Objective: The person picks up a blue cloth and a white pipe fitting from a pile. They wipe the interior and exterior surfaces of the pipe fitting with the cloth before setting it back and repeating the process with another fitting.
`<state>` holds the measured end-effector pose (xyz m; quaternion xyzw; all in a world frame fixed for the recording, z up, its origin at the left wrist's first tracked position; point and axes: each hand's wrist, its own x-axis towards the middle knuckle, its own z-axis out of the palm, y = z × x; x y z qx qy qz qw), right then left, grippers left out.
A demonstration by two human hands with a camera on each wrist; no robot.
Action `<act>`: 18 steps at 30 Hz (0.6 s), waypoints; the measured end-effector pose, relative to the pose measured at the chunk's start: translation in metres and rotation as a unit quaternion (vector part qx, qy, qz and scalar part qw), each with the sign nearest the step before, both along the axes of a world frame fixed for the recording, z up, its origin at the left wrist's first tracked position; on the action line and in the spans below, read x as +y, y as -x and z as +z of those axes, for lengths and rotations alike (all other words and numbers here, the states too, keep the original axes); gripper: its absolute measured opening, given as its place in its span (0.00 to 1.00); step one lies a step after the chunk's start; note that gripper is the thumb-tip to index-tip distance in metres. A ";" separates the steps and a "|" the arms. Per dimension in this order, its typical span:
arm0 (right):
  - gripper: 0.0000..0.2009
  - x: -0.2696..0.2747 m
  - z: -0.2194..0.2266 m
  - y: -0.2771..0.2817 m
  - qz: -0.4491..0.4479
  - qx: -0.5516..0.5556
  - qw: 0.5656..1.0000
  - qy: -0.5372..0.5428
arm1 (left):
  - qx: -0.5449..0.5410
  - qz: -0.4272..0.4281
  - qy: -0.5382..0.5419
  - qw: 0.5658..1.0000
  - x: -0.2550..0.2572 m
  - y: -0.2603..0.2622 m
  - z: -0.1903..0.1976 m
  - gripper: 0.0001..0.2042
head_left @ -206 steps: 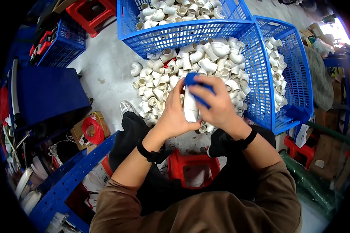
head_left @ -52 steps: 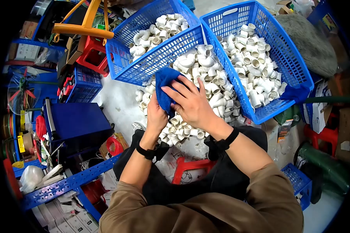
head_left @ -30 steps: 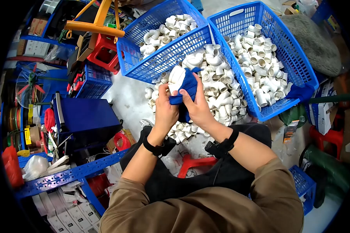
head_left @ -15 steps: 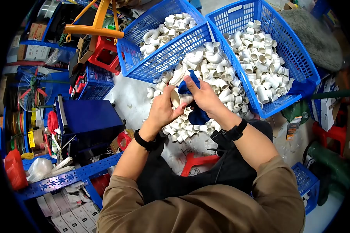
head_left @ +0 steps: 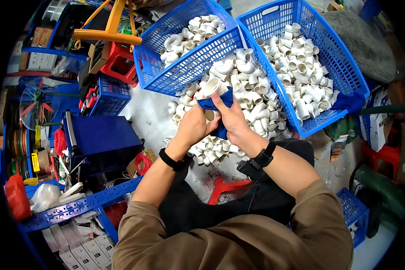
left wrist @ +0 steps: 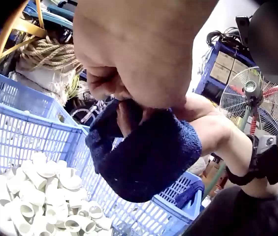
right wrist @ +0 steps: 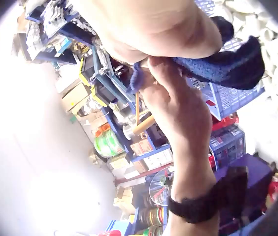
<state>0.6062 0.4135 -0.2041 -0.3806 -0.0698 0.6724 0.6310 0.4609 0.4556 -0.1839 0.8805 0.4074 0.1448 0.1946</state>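
A white plastic pipe fitting [head_left: 213,86] is held between both hands over the heap, one open end facing up. Around its middle and below it is bunched a dark blue cloth [head_left: 228,97]. My left hand [head_left: 192,127] grips the fitting from the left, its fingers partly behind the cloth. On the other side my right hand [head_left: 235,121] holds the cloth against the fitting, thumb laid along the upper end. In the left wrist view the cloth [left wrist: 148,152] hangs in a fold below the fingers and hides the fitting. The right wrist view shows the cloth [right wrist: 232,66] sticking out past the right hand [right wrist: 163,29].
Loose white fittings [head_left: 256,96] lie heaped on the floor beyond the knees. Two blue crates [head_left: 191,60] [head_left: 297,128] with more fittings stand behind and right of the heap. A red stool [head_left: 227,186] is between the legs; a dark blue box [head_left: 101,139] stands at left.
Earlier the cloth covered much of the fitting. Over the last second the hands turn the fitting, so that an open end that faced left now points up, with the cloth wrapped around its middle.
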 end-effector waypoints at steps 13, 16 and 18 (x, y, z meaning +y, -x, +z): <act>0.28 0.002 0.027 -0.025 0.080 0.208 0.973 -0.060 | -0.382 0.095 0.283 0.875 -0.031 -0.014 -0.004 0.39; 0.25 0.000 0.016 -0.014 0.159 0.180 0.966 -0.097 | -0.339 0.098 0.177 0.919 -0.025 -0.016 -0.015 0.31; 0.20 -0.008 0.012 -0.006 0.122 0.104 0.986 -0.055 | -0.280 0.149 0.159 0.935 -0.023 -0.023 -0.010 0.27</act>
